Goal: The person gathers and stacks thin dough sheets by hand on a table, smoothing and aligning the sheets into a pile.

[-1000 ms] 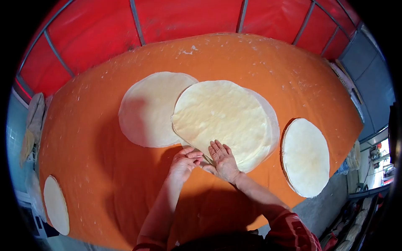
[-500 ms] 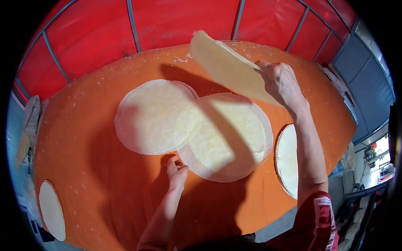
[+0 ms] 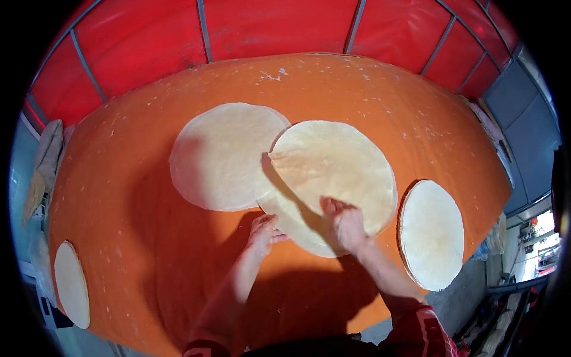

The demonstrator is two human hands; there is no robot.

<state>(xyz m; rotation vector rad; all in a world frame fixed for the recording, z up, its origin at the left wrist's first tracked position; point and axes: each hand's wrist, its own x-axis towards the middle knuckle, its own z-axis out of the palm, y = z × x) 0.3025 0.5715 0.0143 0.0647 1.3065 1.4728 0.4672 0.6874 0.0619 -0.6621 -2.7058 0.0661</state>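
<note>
A thin, pale round flatbread lies partly over another flatbread near the middle of the orange cloth. Its near edge is lifted and folded in my right hand, whose fingers are closed on it. My left hand is at the left near rim of the lower flatbread, fingers pinched on that edge. To the left, a third round lies flat and reaches up to the overlapping pair; a further edge shows beneath its right side.
The orange cloth has white flour specks. A thick-edged stack of flatbread lies at right, and one round at the far left edge. A red panel wall with grey bars closes off the back.
My right hand has come down and toward me, bringing the raised flatbread from the upper right onto the right-hand round. My left hand stays at the near rim. The view has shifted slightly.
</note>
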